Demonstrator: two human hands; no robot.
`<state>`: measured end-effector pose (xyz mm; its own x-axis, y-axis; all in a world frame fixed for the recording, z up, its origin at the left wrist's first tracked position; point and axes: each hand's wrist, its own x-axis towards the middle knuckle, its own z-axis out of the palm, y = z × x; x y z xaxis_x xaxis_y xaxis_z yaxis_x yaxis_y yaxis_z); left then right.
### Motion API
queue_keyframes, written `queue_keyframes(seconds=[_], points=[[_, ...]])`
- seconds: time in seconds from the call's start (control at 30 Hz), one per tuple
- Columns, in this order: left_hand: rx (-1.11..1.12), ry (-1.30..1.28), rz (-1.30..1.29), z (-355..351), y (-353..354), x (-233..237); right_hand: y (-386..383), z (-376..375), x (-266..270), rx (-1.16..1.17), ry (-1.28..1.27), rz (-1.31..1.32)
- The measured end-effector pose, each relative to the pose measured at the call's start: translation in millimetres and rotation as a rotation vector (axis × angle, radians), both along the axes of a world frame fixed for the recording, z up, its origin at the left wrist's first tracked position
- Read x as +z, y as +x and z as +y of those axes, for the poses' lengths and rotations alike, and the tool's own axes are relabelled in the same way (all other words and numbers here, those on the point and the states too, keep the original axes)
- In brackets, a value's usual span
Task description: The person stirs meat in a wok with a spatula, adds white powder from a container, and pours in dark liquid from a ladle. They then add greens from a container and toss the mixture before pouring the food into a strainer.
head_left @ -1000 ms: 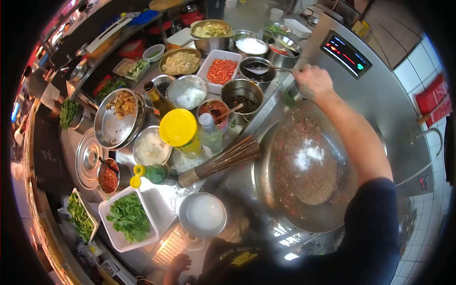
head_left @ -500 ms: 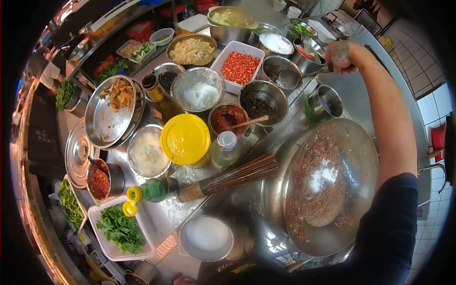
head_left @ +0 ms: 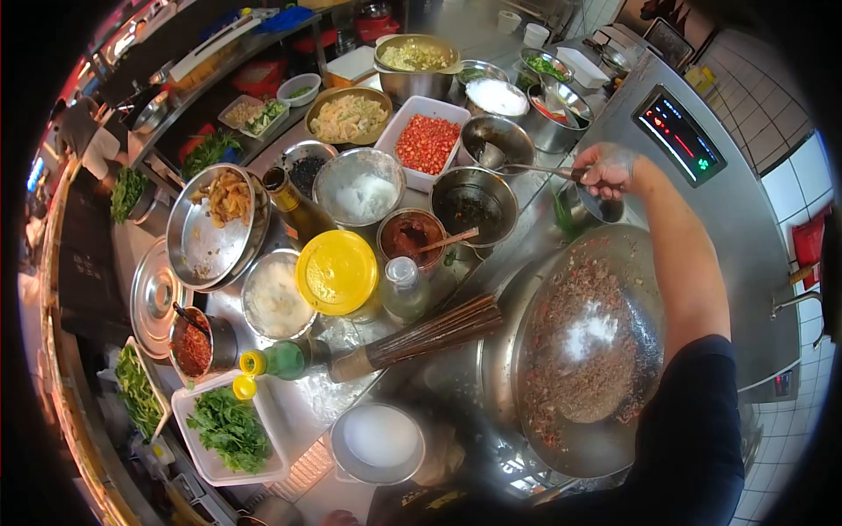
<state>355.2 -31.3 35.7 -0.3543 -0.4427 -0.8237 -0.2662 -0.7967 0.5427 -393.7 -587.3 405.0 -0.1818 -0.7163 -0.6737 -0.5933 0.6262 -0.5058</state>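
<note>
My right hand point(head_left: 607, 171), in what looks like a clear glove, is closed around the handle of a metal ladle point(head_left: 526, 167). The ladle's bowl sits at the inner near side of a steel pot point(head_left: 511, 125) with dark contents. Below my right forearm is a large wok point(head_left: 545, 289) holding browned minced food point(head_left: 596, 386) with a patch of white powder point(head_left: 589, 337) on top. A small part of what seems to be my left hand point(head_left: 340, 518) shows at the bottom edge. Its fingers are mostly cut off, nearest the bowl of white granules point(head_left: 383, 436).
A bamboo brush point(head_left: 430, 337) lies left of the wok beside a green bottle point(head_left: 285, 359). Crowded behind are a yellow-lidded tub point(head_left: 338, 272), chopped red chillies point(head_left: 427, 144) and a dark sauce pot point(head_left: 474, 206). A lit control panel point(head_left: 680, 136) is at right. Another person point(head_left: 88, 140) stands far left.
My right hand has come nearer and slightly left with the ladle, and the ladle's bowl has shifted left within the pot. The control panel has come into view. The wok's contents look the same.
</note>
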Motion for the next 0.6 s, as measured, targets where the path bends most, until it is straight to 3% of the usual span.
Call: queue_keyframes(seconds=[0.13,0.37,0.5,0.6], points=[[-0.198,-0.556,-0.089,-5,-12,7,-7,31,-10,-0.110,-0.142,-0.136],[-0.027,-0.001,-0.132,-31,-10,11,-8,103,-24,-0.193,-0.404,-0.283],[-0.036,0.116,-0.136,-35,-2,16,-8,187,-5,-0.226,-0.482,-0.256],[-0.228,0.040,-0.095,-34,9,4,-19,277,13,-0.224,-0.477,-0.191]])
